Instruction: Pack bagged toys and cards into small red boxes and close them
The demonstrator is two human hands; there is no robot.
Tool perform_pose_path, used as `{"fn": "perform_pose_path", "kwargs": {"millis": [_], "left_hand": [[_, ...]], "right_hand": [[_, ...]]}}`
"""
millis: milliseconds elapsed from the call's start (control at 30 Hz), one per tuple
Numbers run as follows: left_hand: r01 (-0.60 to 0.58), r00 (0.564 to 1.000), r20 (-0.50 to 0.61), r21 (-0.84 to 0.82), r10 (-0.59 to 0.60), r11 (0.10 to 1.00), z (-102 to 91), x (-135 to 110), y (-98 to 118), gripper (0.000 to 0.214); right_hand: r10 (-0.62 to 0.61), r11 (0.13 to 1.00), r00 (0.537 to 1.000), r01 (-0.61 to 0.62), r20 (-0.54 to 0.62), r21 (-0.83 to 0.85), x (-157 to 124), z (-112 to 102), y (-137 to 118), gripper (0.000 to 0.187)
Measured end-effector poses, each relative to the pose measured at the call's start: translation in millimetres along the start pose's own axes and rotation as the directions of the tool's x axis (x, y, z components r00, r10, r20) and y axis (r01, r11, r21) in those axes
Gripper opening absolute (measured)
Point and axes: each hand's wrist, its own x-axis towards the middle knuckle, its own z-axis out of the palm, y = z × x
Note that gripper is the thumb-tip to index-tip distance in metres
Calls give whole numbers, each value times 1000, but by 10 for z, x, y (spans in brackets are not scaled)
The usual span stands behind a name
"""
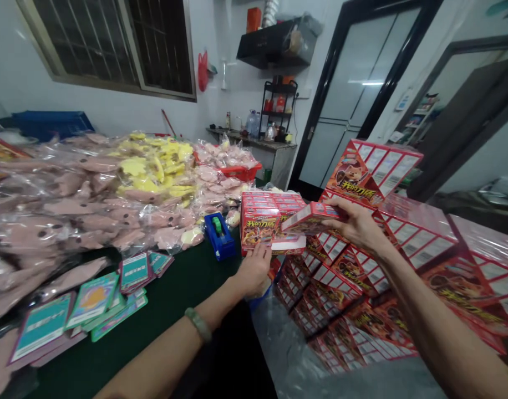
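My left hand (254, 272) grips the lower front edge of a red display box (260, 219) filled with small boxes, at the table's right edge. My right hand (356, 223) is closed on a small red box (309, 217) with pale sides, held tilted just in front of the display box's right part. A white-and-red flap (288, 244) shows beneath it. Left of the display box stands a blue tape dispenser (219, 237) with a green roll. My left thumb is mostly hidden.
Stacks of red boxes (345, 293), some in clear wrap, rise from the floor at right. Bagged pink plush pieces (83, 205) and yellow ones (158, 163) cover the table's left and back. Printed cards (91, 299) lie on the dark green tabletop (171, 299). A red basket (239, 173) stands behind.
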Motion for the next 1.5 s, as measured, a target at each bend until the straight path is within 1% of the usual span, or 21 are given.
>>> {"fn": "perform_pose_path", "kwargs": {"millis": [100, 200, 333, 433, 500, 533, 633, 667, 700, 733, 800, 833, 900, 967, 1033, 1100, 1167, 1267, 1367, 1433, 1500], "left_hand": [[17, 999, 48, 68, -20, 998, 76, 45, -101, 59], [10, 998, 65, 110, -17, 994, 78, -10, -131, 50], [-4, 998, 69, 137, -6, 991, 61, -35, -98, 54], [-24, 998, 53, 148, 17, 989, -45, -122, -30, 60], [-15, 1000, 7, 153, 14, 988, -201, -339, 20, 62], [1, 1000, -27, 154, 3, 988, -298, -513, 38, 62], [86, 977, -202, 111, -63, 990, -603, -1262, 28, 55], [132, 955, -280, 106, -98, 986, -696, -1563, 1, 51], [193, 914, -380, 103, -141, 976, -783, -1877, -38, 46], [259, 852, -494, 106, -175, 960, -865, -2198, -87, 41], [446, 691, -682, 145, -237, 883, -1017, -2843, -200, 32], [564, 609, -746, 169, -269, 808, -1087, -3157, -256, 28], [781, 460, -829, 207, -319, 589, -1199, -3736, -349, 25], [921, 324, -869, 200, -373, 333, -1251, -4205, -413, 23], [971, 234, -863, 186, -448, 150, -1231, -4530, -458, 24], [979, 200, -834, 188, -514, 77, -1158, -4712, -497, 26], [978, 205, -821, 198, -533, 70, -1062, -4790, -535, 28], [977, 206, -844, 202, -496, 63, -937, -4819, -584, 28], [977, 210, -860, 200, -466, 70, -868, -4837, -584, 27], [974, 227, -860, 200, -457, 107, -873, -4845, -534, 28], [970, 233, -875, 178, -423, 167, -931, -4822, -442, 33]], "right_hand": [[-2, 993, 996, 12, 92, -117, 166, 245, 154, 31], [7, 980, 991, 21, 134, -200, 211, 530, 169, 33], [33, 933, 998, -12, 52, -360, 76, 919, 43, 55], [27, 817, 999, -44, -39, -576, -54, 1063, -10, 70], [10, 737, 998, -50, -63, -674, -115, 1055, -42, 73], [1, 723, 997, -53, -76, -688, -137, 1034, -79, 75], [-61, 762, 987, -49, -147, -646, -172, 1015, -342, 82], [-102, 803, 980, -19, -169, -596, -174, 1053, -485, 82], [-149, 850, 977, 46, -156, -525, -173, 1123, -656, 80], [-212, 892, 968, 134, -137, -432, -171, 1226, -857, 75], [-362, 922, 928, 342, -90, -183, -175, 1515, -1346, 60], [-436, 900, 897, 435, -68, -31, -179, 1685, -1635, 51], [-562, 791, 827, 541, -9, 286, -179, 2036, -2282, 36], [-661, 660, 743, 506, 109, 555, -138, 2369, -2980, 24], [-731, 578, 643, 405, 229, 708, -51, 2686, -3667, 23], [-732, 604, 595, 342, 332, 720, 44, 2998, -4288, 28], [-729, 632, 573, 356, 374, 688, 86, 3303, -4798, 27], [-685, 700, 593, 374, 424, 608, 9, 3676, -5308, 28], [-621, 754, 659, 354, 424, 553, -86, 3848, -5520, 34], [-573, 779, 708, 314, 413, 543, -50, 3836, -5531, 31], [-538, 788, 735, 264, 413, 557, 63, 3730, -5461, 24]]}}
